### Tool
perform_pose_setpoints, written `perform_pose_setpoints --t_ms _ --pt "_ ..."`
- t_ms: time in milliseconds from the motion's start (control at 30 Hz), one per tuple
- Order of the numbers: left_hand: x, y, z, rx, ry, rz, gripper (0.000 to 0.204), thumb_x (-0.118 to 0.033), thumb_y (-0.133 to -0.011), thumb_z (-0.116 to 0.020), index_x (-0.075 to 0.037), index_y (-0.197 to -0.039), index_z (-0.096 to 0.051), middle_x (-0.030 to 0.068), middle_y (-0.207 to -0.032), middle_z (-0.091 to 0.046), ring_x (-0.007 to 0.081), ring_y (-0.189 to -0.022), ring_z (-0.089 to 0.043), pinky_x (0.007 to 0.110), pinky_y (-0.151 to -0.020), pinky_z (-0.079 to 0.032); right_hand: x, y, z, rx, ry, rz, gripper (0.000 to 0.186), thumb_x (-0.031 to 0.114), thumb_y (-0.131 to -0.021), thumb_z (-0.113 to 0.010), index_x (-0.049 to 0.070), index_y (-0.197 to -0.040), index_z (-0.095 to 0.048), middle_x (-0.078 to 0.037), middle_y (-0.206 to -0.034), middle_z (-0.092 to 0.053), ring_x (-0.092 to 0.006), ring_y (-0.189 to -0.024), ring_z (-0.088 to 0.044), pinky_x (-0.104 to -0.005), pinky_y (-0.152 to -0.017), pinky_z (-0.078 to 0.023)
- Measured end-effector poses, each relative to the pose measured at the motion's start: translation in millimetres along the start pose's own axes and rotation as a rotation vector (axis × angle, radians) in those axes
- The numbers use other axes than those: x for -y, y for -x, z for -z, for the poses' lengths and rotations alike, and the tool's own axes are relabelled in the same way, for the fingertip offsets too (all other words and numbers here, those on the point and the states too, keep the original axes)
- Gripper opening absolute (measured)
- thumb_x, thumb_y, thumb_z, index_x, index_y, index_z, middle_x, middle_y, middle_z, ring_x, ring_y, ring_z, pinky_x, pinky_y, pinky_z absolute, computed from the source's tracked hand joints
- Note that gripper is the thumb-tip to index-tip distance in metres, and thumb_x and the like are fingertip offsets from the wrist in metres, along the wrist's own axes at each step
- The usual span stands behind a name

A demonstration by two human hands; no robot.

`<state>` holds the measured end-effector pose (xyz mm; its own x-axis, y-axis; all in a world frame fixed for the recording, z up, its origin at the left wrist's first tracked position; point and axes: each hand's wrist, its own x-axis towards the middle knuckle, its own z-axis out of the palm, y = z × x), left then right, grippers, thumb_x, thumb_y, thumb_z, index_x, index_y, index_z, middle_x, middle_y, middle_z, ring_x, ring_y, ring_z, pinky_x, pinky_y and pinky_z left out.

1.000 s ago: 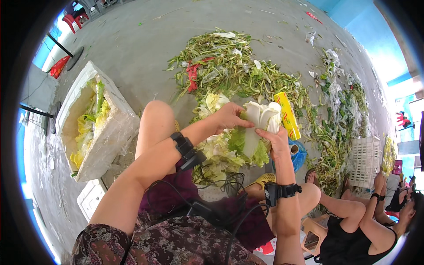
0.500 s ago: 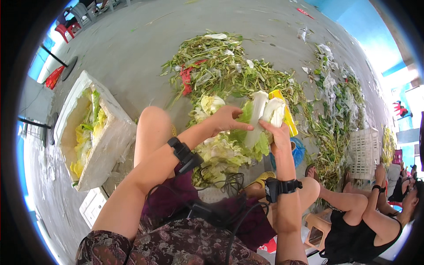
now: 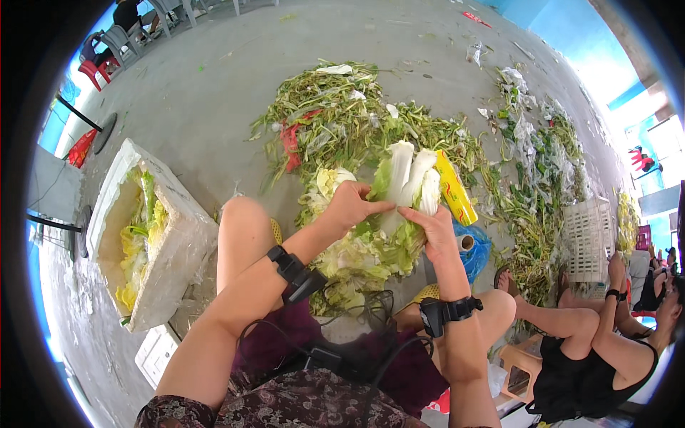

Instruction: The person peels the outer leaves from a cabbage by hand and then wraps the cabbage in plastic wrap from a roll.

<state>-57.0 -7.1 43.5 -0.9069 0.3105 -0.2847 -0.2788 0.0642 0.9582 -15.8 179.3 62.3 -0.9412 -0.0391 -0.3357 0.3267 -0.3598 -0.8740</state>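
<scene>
Pale green-white Chinese cabbage leaves (image 3: 402,175) stand in front of me with their thick white stem ends upward, fanned side by side. My right hand (image 3: 437,232) is closed around their right side, the thumb lying across the front. From the left, my left hand (image 3: 351,207) pinches the leaf edge, its fingertips close to my right thumb. Some of its fingers are hidden. Below and behind the hands lies a heap of loose yellow-green cabbage leaves (image 3: 349,260). A yellow box (image 3: 457,189) and a blue plastic roll (image 3: 472,253) are just right of my right hand.
A white foam box (image 3: 178,246) with yellow leaves lies tilted at left. Piles of vegetable trimmings (image 3: 328,107) cover the floor ahead, more with plastic scraps (image 3: 535,164) at right. A white crate (image 3: 589,239) stands near a seated person in black (image 3: 592,364).
My hands have come closer together on the leaves, the left fingertips now near the right thumb. The white stems have fanned apart. The view has shifted slightly, showing more of the blue roll.
</scene>
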Motion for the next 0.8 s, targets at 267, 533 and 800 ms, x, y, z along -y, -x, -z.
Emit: perform_pose_setpoints --t_ms 267,533,800 --pt "-8.5 -1.2 3.5 0.065 0.252 0.129 0.031 -0.011 -0.070 -0.079 0.003 -0.095 -0.066 0.0062 -0.084 -0.067 0.0119 -0.069 -0.062 0.026 -0.063 -0.049 0.6 -4.1 0.8 0.024 -0.053 -0.006 0.048 -0.003 -0.072 -0.069 -0.004 -0.116 -0.050 -0.011 -0.105 -0.062 -0.0204 -0.087 -0.063 -0.0332 -0.076 -0.053" --pt "-23.0 8.3 1.1 0.424 0.432 0.134 0.056 -0.019 -0.070 -0.080 0.002 -0.116 -0.057 0.0110 -0.108 -0.062 0.0170 -0.101 -0.057 0.030 -0.085 -0.045 -0.8 4.5 5.3 0.177 -0.227 -0.023 0.043 -0.004 -0.071 -0.068 -0.005 -0.112 -0.055 -0.012 -0.102 -0.064 -0.0192 -0.086 -0.064 -0.0323 -0.076 -0.052" --pt "-6.2 -9.8 0.8 -0.020 -0.044 -0.036 0.077 -0.034 -0.071 -0.078 0.002 -0.130 -0.043 0.0141 -0.121 -0.055 0.0222 -0.108 -0.054 0.033 -0.091 -0.043 -10.8 -6.5 7.8 -0.244 0.466 0.311 0.036 0.003 -0.065 -0.077 -0.003 -0.098 -0.062 -0.008 -0.092 -0.066 -0.0150 -0.077 -0.063 -0.0278 -0.070 -0.051"
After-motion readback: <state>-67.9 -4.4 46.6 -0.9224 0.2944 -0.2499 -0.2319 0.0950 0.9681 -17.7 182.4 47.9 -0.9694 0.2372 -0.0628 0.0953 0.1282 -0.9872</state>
